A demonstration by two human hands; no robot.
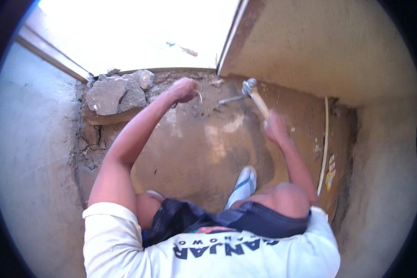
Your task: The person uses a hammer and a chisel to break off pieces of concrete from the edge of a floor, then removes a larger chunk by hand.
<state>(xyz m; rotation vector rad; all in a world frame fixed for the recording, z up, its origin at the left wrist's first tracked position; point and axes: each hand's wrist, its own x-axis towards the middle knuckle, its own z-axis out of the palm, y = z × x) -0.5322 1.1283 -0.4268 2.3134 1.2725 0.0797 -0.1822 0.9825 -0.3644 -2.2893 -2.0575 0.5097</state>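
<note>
My right hand [276, 127] grips the wooden handle of a hammer-like tool [260, 104]. Its lumpy grey head is raised at the upper right, slightly blurred. A ribbed metal rod [231, 100] points left from beside that head; whether it is joined to it cannot be told. My left hand [186, 91] is curled near the doorway's edge, right of the broken stones. A thin pale curved thing [200, 97] shows at its fingers; whether the hand holds it is unclear. Below both hands lies the brown, dusty floor [191, 149].
Large broken stones [116, 93] lie at the upper left against the wall [34, 139]. A bright doorway opens ahead, with a blurred tool-like object [188, 51] outside. A pale pole [325, 146] and a colourful wrapper [330, 175] lie at right. My sandalled foot [244, 186] is below.
</note>
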